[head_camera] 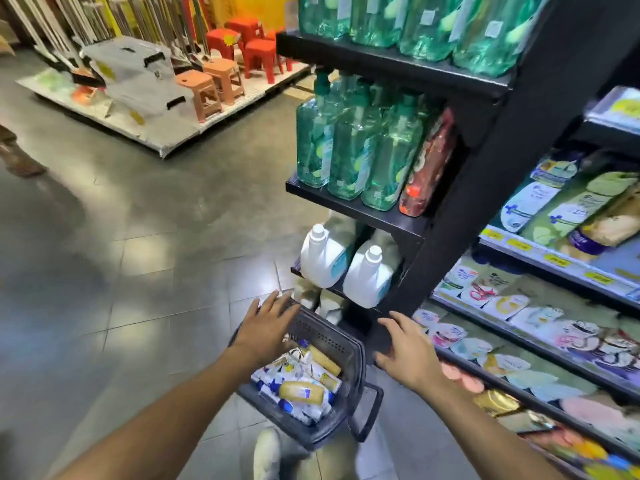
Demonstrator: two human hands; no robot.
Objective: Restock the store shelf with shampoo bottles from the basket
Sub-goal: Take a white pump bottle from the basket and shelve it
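Hovering: both hands point(332, 337) empty over basket point(349, 344) of shampoo bottles point(301, 393).

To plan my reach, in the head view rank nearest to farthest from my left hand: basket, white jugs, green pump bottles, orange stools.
1. basket, under the left hand
2. white jugs, low shelf
3. green pump bottles, shelf above
4. orange stools, far left

Single wide-angle head view, tilted, looking forward and down from close above basket point(323, 336), shelves point(554, 263) near on right, tiled floor point(138, 254) stretching away left.
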